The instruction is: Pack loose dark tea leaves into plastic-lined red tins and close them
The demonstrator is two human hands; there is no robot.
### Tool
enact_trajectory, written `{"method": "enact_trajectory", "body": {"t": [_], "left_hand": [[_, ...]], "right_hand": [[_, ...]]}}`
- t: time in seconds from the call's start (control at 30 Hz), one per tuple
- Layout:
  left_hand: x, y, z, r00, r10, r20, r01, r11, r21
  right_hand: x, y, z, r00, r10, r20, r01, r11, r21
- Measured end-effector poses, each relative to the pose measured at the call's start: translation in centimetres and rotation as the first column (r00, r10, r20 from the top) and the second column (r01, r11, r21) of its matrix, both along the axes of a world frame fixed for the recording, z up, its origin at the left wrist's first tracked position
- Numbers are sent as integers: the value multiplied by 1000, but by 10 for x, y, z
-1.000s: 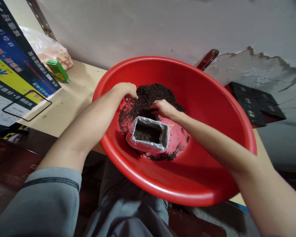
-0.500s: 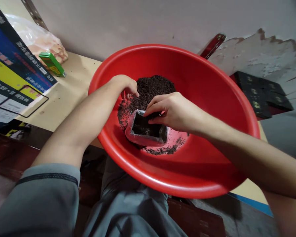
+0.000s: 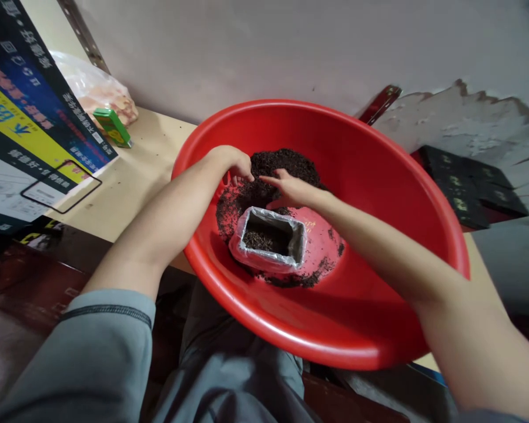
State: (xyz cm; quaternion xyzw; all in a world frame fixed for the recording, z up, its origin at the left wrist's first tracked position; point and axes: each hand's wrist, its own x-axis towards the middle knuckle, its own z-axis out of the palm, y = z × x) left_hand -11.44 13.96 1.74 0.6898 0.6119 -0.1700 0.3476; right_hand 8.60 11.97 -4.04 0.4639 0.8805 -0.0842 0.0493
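A large red basin (image 3: 388, 194) holds a heap of dark, loose, tea-like bits (image 3: 286, 160). On its floor, in front of the heap, stands a small open box (image 3: 297, 226) lined with clear plastic, with some dark bits inside. My left hand (image 3: 235, 164) hangs at the heap's left side, its fingers loosely bent and slightly apart, holding nothing that I can see. Over the heap's near side, just behind the box, my right hand (image 3: 291, 189) has its fingers spread; its lower fingertips are partly hidden.
On the pale table (image 3: 152, 138), left of the basin, are a large printed carton (image 3: 39, 117), a green packet (image 3: 112, 127) and a clear plastic bag (image 3: 114, 94) with pale contents. Dark boxes (image 3: 471, 182) stand at the right by the peeling wall (image 3: 467, 111).
My right hand has come out of the lined box and moved back to the heap, its fingers opening. My left hand keeps its pose. The whole view has shifted slightly.
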Motion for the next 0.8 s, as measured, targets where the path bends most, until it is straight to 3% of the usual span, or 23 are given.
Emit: {"method": "enact_trajectory", "body": {"t": [0.1, 0.17, 0.47, 0.6, 0.7, 0.8], "left_hand": [[-4, 3, -3, 1000, 6, 16, -6, 999, -33], [-6, 7, -5, 1000, -4, 12, 4, 999, -45], [-3, -2, 4, 998, -51, -23, 50, 999, -15], [-5, 0, 3, 998, -58, -27, 58, 998, -12], [-7, 6, 1, 997, -73, -27, 72, 997, -20], [-10, 10, 0, 996, -86, -37, 85, 996, -25]], "right_hand": [[-5, 7, -37, 989, 76, 129, -70, 996, -54], [-5, 6, -48, 982, 132, 136, -129, 991, -35], [11, 16, -44, 986, 163, -43, -164, 986, -15], [21, 16, -16, 968, 103, -229, -110, 994, -19], [28, -1, 24, 924, 39, -381, -48, 999, -16], [29, -36, 70, 886, 59, -460, -75, 997, -17]]}}
